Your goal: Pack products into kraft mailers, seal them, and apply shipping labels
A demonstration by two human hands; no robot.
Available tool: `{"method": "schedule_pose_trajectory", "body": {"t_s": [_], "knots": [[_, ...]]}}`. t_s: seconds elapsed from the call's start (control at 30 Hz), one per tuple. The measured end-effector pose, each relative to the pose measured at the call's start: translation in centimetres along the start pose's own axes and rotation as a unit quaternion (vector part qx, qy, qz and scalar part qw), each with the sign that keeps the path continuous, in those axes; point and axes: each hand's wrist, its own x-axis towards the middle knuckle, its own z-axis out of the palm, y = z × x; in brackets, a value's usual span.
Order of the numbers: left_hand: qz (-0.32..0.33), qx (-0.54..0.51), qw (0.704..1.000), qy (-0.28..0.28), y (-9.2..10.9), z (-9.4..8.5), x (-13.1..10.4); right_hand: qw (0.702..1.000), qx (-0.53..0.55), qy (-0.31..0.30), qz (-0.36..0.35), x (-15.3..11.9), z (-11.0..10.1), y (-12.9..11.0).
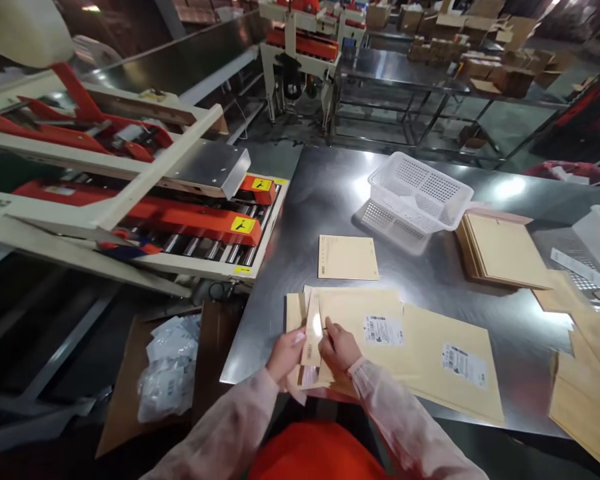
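A tan mailer envelope (355,303) with a white printed label (384,331) lies at the front edge of the metal table, its flap strip (313,320) at the left end, shining with glare. My left hand (287,355) pinches the outer edge of that flap, thumb on top. Beside it, my right hand (339,345) has curled fingers gripping near the flap's inner edge. Under and right of this envelope lies another labelled envelope (460,340). A smaller tan envelope (349,258) rests flat just beyond my hands.
A white perforated basket (415,190) stands farther back, with a stack of tan envelopes (505,247) to its right. More envelopes (587,393) lie at the right edge. Left is a red roller conveyor machine (195,223); below it, a carton (123,380) holds clear plastic packets (169,373).
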Motion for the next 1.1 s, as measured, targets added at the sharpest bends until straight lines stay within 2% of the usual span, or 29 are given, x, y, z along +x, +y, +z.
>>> {"method": "schedule_pose_trajectory", "body": {"t_s": [0.1, 0.17, 0.27, 0.33, 0.4, 0.47, 0.53, 0.6, 0.7, 0.8, 0.87, 0.93, 1.03, 1.1], "knots": [[0.053, 0.211, 0.975, -0.038, 2.5, 1.9, 1.1, 1.000, 0.013, 0.012, -0.002, 0.0, 0.7, -0.8], [0.048, 0.252, 0.966, -0.014, 3.5, 1.4, 2.6, 0.999, 0.034, 0.015, -0.004, 0.0, 1.1, -1.2], [0.046, 0.244, 0.966, 0.070, 4.1, -1.1, 5.7, 0.999, 0.051, 0.012, 0.003, -0.2, 1.6, -1.8], [0.044, 0.200, 0.972, 0.117, 4.0, -2.9, 7.9, 0.999, 0.054, 0.001, 0.002, -0.4, 1.6, -2.2], [0.038, 0.141, 0.981, 0.130, 3.5, -4.0, 9.9, 0.999, 0.049, 0.006, -0.011, -0.5, 1.2, -2.4], [0.036, 0.091, 0.987, 0.129, 2.8, -4.4, 11.2, 0.999, 0.002, 0.037, -0.023, -0.5, 0.3, -2.2], [0.036, 0.052, 0.988, 0.141, 2.0, -4.6, 11.7, 0.995, -0.074, 0.063, -0.022, -0.4, -0.6, -1.4], [0.029, 0.001, 0.985, 0.172, 1.2, -5.2, 11.3, 0.989, -0.135, 0.056, -0.011, -0.5, -1.1, -0.3], [0.013, -0.056, 0.974, 0.218, 0.2, -7.4, 9.9, 0.985, -0.165, 0.039, 0.020, -1.1, -0.8, 1.2], [0.001, -0.069, 0.971, 0.230, 0.0, -9.2, 8.5, 0.984, -0.170, 0.047, 0.036, -1.6, 0.1, 1.7], [0.005, -0.059, 0.975, 0.213, 0.8, -9.0, 8.4, 0.984, -0.170, 0.048, 0.034, -1.7, 0.5, 1.7], [0.019, -0.042, 0.983, 0.178, 2.1, -7.7, 9.1, 0.983, -0.173, 0.049, 0.035, -1.7, 0.6, 1.7], [0.022, -0.023, 0.992, 0.124, 4.4, -5.4, 11.5, 0.981, -0.183, 0.054, 0.035, -1.5, 0.5, 1.7], [0.004, -0.031, 0.995, 0.099, 5.5, -4.6, 13.0, 0.980, -0.188, 0.057, 0.034, -1.5, 0.4, 1.7]]}}
